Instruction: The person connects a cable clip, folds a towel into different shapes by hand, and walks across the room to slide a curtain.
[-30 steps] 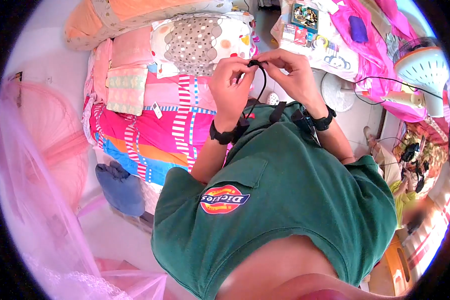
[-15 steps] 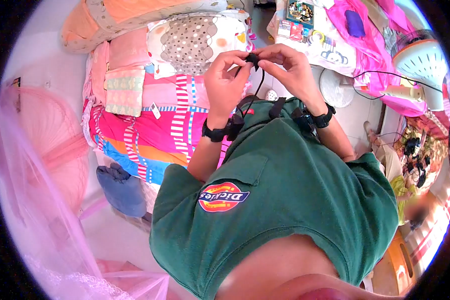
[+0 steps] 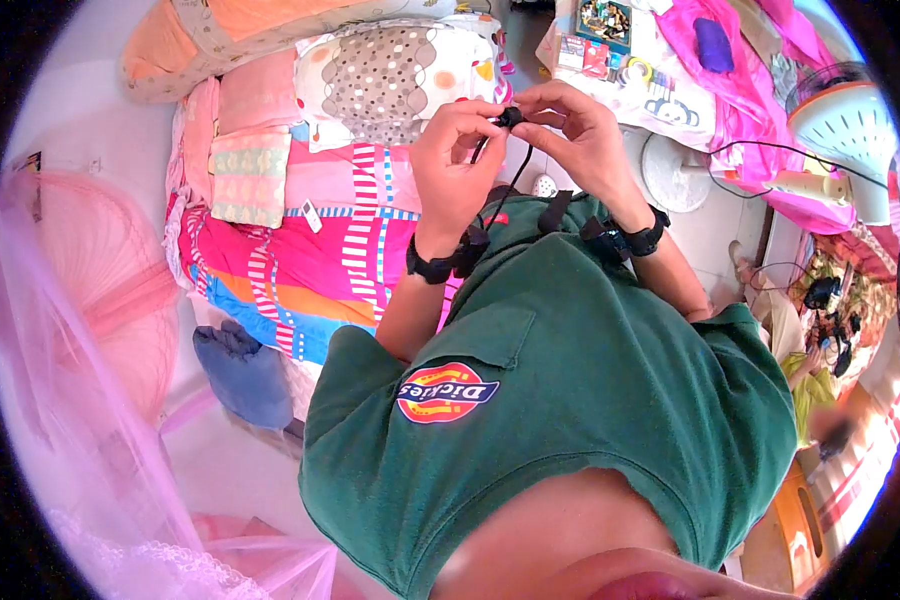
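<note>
A small black piece [image 3: 510, 117] is pinched between the fingertips of both my hands, in front of my waist. From it hangs a thin black cable [image 3: 518, 175], looping down toward my green shirt. On one side my left hand [image 3: 454, 165] is closed, its thumb and forefinger at the piece and the cable. Opposite it, my right hand [image 3: 577, 130] grips the piece with thumb and fingertips. The fingers partly cover the piece, so I cannot tell its exact kind. Both wrists wear black bands with small dark devices.
To the left lies a bed [image 3: 310, 270] with bright striped covers, a dotted pillow [image 3: 370, 85] and a white remote-like object [image 3: 312, 216]. A fan [image 3: 845, 130] and a cloth-covered table [image 3: 660, 95] stand to the right. Another person [image 3: 800, 380] sits at the far right near dark items.
The black piece has turned slightly between my fingertips and looks more compact. Both hands stay in nearly the same place, and the cable has shifted a little.
</note>
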`<state>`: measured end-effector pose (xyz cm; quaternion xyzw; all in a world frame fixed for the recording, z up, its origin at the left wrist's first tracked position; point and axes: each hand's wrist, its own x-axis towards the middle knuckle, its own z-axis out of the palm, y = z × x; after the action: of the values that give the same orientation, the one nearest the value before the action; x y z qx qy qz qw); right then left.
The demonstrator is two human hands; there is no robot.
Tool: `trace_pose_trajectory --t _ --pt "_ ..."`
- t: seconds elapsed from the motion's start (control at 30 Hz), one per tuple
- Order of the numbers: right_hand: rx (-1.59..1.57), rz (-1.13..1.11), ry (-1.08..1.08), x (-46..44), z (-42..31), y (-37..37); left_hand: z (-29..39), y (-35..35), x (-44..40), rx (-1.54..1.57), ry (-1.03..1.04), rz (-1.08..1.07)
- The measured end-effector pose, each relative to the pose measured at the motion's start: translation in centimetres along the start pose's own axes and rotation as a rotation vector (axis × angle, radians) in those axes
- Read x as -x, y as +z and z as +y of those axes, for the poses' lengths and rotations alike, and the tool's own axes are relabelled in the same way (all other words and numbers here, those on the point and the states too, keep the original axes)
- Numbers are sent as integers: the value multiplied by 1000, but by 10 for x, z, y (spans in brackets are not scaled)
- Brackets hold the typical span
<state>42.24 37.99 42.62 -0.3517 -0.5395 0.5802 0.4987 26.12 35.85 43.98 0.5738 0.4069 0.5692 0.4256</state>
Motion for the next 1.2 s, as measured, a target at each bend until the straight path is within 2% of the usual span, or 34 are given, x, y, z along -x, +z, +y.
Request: trace_pose_trajectory --t 0.3,0.4,0.47,0.57,0.7,0.8,1.2 --pt "31 -27 -96 1 -3 1 -3 -2 -1 82 72 -85" --pt "53 -29 -7 3 -1 1 -4 -4 0 91 22 -87" --pt "-116 -24 87 4 0 4 1 -3 0 76 -27 -90" --pt "-95 -32 126 5 1 2 2 -2 2 73 -84 -94" --pt "-77 -36 132 6 -5 1 2 1 3 185 -118 -37" --pt "-186 -44 137 8 -7 2 -5 -3 5 257 -138 -30" --pt "-12 -8 114 18 -10 2 -10 0 7 277 -109 -51"
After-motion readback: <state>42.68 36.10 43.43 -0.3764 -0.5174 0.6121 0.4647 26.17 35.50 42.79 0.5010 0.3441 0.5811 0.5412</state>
